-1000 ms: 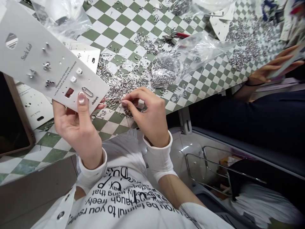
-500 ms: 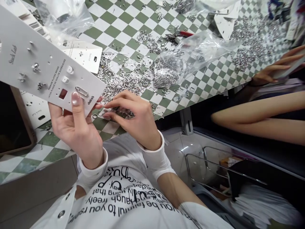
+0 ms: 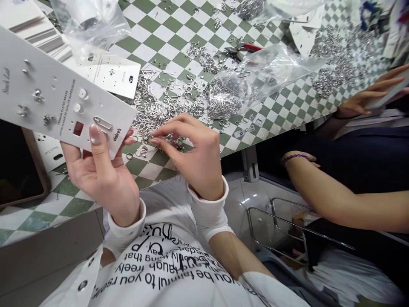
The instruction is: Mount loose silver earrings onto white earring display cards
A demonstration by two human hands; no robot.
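Earring card [image 3: 59, 100], white, held up at a tilt in the left hand [image 3: 99, 170], above the left part of the table [image 3: 179, 30]. Printed face toward the camera, "Stack Lab" at one end, "claire's" at the other.

Table checked green and white, strewn with silver pieces. At far right, a co-worker's hand [image 3: 361, 98] on a pale card, well apart from the near work.

Clear plastic bag [image 3: 277, 64] right of centre, silver pieces bunched inside its near-left end. Second plastic bag [image 3: 99, 25] at upper left. Dark-screened device [image 3: 19, 166] at left edge, partly covered by the earring card.

Loose cards [image 3: 123, 76], white and printed, beyond and below the earring card. Card stack [image 3: 47, 40] farther out, near the second bag.

Main heap of silver pieces [image 3: 159, 106] between earring card and filled bag. Red-handled pliers [image 3: 244, 49] just beyond that bag.

Left hand: pinching the earring card, thumb on the face, fingers behind. Right hand [image 3: 194, 147]: over the heap's near side, thumb and forefinger tips drawn close; cannot tell whether pinching anything.

Smallest: paperclip-shaped earring [image 3: 102, 123] on the earring card, just beside the left thumb; small studs [image 3: 38, 96] farther along; loose ring [image 3: 129, 156] on the table, between the hands.
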